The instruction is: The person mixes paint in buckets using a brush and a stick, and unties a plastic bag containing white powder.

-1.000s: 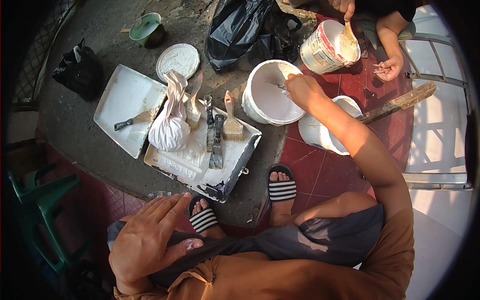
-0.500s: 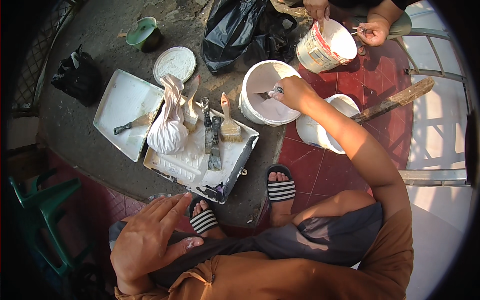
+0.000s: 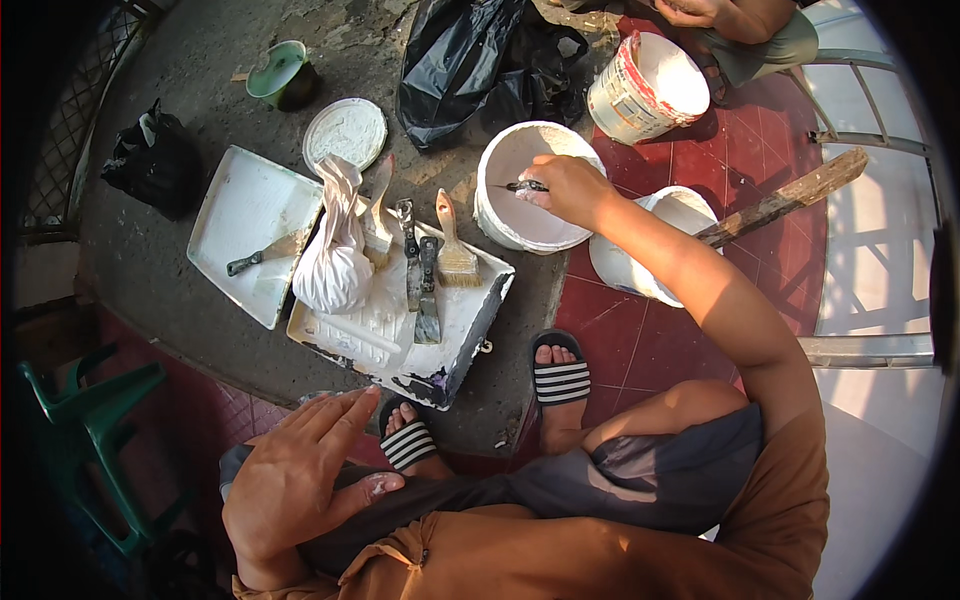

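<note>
My right hand (image 3: 572, 190) is closed round the dark handle of a putty knife (image 3: 528, 185), above the mouth of a white bucket (image 3: 520, 236). White material coats the bucket's inside; the knife's blade is seen nearly edge-on. My left hand (image 3: 300, 475) has its fingers stretched out and holds nothing, over my left leg; white smears mark its thumb. In front of me, a paint tray (image 3: 465, 355) bears two putty knives (image 3: 428, 295), brushes (image 3: 458, 255) and a knotted whitish bag (image 3: 332, 270). Another scraper (image 3: 262, 255) lies on the white tray (image 3: 232, 200) beside it.
A tilted white bucket (image 3: 625, 270) with a wooden plank (image 3: 790, 195) stands right. Beyond are a red-rimmed bucket (image 3: 630, 105) and a co-worker's hand (image 3: 690, 10). Black plastic bags (image 3: 455, 75), a round lid (image 3: 345, 130) and a green bowl (image 3: 280, 75) lie farther off. A green chair (image 3: 95, 400) stands left.
My right hand has shifted a little left over the bucket, and the knife has come up out of its lower position. The co-worker's hands have drawn back from the red-rimmed bucket.
</note>
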{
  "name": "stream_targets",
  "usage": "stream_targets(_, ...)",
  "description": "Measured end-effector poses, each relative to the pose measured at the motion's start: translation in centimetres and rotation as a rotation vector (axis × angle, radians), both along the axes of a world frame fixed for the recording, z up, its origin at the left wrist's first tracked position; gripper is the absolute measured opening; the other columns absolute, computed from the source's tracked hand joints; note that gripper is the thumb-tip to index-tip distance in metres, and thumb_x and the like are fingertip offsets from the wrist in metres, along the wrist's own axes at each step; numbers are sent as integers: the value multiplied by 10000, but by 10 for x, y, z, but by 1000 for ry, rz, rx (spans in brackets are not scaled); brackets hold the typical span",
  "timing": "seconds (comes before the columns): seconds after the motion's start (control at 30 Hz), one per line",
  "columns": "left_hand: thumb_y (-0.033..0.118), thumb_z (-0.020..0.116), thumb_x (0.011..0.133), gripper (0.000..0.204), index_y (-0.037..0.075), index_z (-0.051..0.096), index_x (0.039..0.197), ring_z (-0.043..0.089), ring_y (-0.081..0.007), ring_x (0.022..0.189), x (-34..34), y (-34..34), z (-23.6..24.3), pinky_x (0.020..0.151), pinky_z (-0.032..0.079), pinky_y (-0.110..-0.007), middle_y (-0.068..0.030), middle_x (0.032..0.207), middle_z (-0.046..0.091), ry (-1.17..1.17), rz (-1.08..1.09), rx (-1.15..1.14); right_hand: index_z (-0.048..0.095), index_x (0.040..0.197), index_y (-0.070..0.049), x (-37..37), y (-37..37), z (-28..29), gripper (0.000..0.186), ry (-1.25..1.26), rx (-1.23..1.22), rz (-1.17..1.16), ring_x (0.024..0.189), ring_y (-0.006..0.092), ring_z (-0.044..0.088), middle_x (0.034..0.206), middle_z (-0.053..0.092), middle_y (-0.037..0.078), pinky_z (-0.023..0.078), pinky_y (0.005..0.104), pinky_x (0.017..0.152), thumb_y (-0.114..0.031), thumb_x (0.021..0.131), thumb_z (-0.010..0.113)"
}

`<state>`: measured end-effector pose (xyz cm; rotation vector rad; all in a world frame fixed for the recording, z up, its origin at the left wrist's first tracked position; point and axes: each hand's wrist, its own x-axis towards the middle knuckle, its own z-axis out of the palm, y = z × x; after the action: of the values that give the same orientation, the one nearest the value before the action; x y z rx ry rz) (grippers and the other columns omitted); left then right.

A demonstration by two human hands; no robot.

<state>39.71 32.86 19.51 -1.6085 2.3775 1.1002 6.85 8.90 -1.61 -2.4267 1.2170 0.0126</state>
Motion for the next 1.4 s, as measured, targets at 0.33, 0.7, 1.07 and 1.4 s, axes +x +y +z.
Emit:
stream_targets(0.33,486,766,812,832,13,491,1439,627,-436,1132,0,0,1,962,515,-475,-241,1191,650,7,-4,-16,750,1043,-16,-6,-3,37,343,378,201,-81,997,377,693,1046,718,223,540,451,899,-318,881,733)
stream_targets(0.7,491,762,816,829,16,493,1439,620,-443,1145,-1,2,2,961,516,-477,-245,1198,648,20,1,-9,728,1046,-18,-2,0,10,291,111,11,-35,1033,362,658,1054,687,157,518,453,890,-254,876,718)
stream_targets(1.07,468,737,847,743,-31,537,1360,638,-412,1115,-4,2,7,1030,491,-485,-211,1234,651,7,13,-15,749,1033,-25,-9,-5,34,288,444,-19,-91,995,361,695,1064,711,202,540,459,896,-278,907,691)
stream_targets(1.4,492,758,819,815,6,504,1423,622,-438,1141,0,5,5,960,515,-472,-236,1222,643,1,19,-7,743,1062,-67,-11,9,19,322,188,56,41,1011,360,674,1048,720,152,521,461,905,-342,901,699)
